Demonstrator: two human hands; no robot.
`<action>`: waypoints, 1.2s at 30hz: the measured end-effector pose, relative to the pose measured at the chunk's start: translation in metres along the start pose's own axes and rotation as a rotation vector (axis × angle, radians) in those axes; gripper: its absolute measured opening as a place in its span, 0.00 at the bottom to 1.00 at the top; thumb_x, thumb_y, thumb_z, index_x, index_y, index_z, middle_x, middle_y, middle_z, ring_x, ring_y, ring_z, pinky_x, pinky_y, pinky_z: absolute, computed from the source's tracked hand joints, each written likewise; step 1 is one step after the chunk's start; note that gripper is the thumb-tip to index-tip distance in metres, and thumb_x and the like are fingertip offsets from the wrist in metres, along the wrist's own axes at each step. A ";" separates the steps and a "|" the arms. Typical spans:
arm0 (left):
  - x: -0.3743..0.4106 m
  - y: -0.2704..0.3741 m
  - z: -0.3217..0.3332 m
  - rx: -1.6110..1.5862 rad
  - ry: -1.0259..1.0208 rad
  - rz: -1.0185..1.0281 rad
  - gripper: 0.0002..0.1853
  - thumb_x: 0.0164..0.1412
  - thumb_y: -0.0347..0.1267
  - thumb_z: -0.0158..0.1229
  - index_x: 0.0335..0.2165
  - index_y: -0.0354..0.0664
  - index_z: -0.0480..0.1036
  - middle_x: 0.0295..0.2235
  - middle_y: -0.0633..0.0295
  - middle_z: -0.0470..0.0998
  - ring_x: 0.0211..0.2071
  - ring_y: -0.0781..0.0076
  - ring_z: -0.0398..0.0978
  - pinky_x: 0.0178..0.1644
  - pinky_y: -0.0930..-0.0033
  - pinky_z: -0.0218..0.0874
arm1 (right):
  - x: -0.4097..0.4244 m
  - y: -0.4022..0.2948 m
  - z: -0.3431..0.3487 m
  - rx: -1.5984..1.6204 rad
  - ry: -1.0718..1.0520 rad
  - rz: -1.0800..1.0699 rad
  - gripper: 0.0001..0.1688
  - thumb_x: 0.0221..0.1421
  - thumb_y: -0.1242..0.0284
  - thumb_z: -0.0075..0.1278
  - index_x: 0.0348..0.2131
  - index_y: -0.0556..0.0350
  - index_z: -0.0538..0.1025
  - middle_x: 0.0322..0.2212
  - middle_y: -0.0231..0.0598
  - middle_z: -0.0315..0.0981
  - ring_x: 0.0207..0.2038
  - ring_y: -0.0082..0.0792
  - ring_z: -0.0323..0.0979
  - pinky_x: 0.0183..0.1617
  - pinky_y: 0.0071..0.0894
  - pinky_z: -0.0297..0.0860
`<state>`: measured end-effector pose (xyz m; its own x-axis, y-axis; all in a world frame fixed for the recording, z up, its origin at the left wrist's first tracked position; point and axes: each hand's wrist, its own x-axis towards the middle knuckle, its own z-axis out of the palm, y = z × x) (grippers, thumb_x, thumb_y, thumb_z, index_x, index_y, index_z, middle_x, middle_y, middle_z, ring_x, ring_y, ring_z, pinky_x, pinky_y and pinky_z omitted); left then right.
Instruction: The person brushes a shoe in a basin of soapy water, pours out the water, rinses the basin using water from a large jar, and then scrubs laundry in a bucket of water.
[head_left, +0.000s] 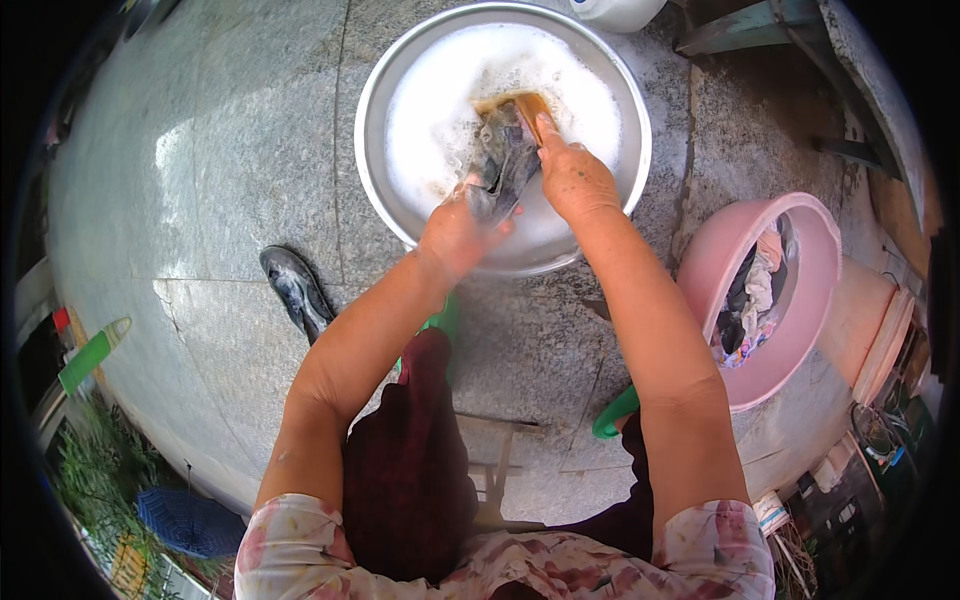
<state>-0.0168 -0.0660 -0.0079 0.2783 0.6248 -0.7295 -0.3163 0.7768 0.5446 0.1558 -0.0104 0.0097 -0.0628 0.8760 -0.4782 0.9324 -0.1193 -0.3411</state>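
Observation:
A wide metal basin (365, 150) in front of me holds water under a thick layer of white suds (427, 97). My left hand (454, 232), slightly blurred, grips the near end of a wet dark grey item of footwear (517, 161), which looks like a slipper, above the suds. In my right hand (577, 180) is a brown scrubbing brush (531, 112), held against the far part of the footwear. The brush's bristles are hidden. Brownish foam surrounds its far end. A dark slipper (296, 289) lies on the floor left of the basin.
At the right, a pink plastic tub (780, 390) stands tilted in view with several clothes (757, 289) inside. A white plastic container (619, 11) is beyond the basin. Grey stone slabs (247, 187) form the floor. A blue umbrella (187, 521) is at lower left.

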 end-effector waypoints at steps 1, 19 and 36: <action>0.002 0.001 0.002 -0.075 -0.008 -0.025 0.22 0.67 0.32 0.46 0.56 0.34 0.58 0.46 0.52 0.75 0.45 0.63 0.74 0.44 0.65 0.68 | 0.001 0.001 0.001 0.053 -0.025 0.054 0.29 0.67 0.63 0.35 0.65 0.40 0.57 0.36 0.58 0.75 0.39 0.55 0.75 0.47 0.50 0.69; 0.011 0.007 -0.008 -0.490 0.066 -0.156 0.31 0.69 0.54 0.35 0.57 0.44 0.60 0.55 0.54 0.67 0.55 0.52 0.65 0.61 0.44 0.55 | -0.043 -0.025 0.014 0.850 -0.340 0.097 0.28 0.66 0.66 0.40 0.63 0.49 0.61 0.56 0.59 0.64 0.59 0.51 0.64 0.61 0.38 0.60; 0.028 0.007 -0.025 -0.196 0.254 -0.165 0.41 0.63 0.62 0.41 0.58 0.38 0.61 0.53 0.56 0.69 0.53 0.60 0.68 0.59 0.56 0.58 | -0.066 -0.023 0.026 0.555 -0.260 -0.047 0.27 0.66 0.65 0.41 0.62 0.46 0.62 0.49 0.59 0.71 0.53 0.54 0.70 0.57 0.41 0.65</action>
<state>-0.0339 -0.0450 -0.0346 0.1135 0.4331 -0.8942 -0.4609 0.8202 0.3388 0.1292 -0.0776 0.0278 -0.2490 0.7518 -0.6105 0.6067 -0.3702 -0.7034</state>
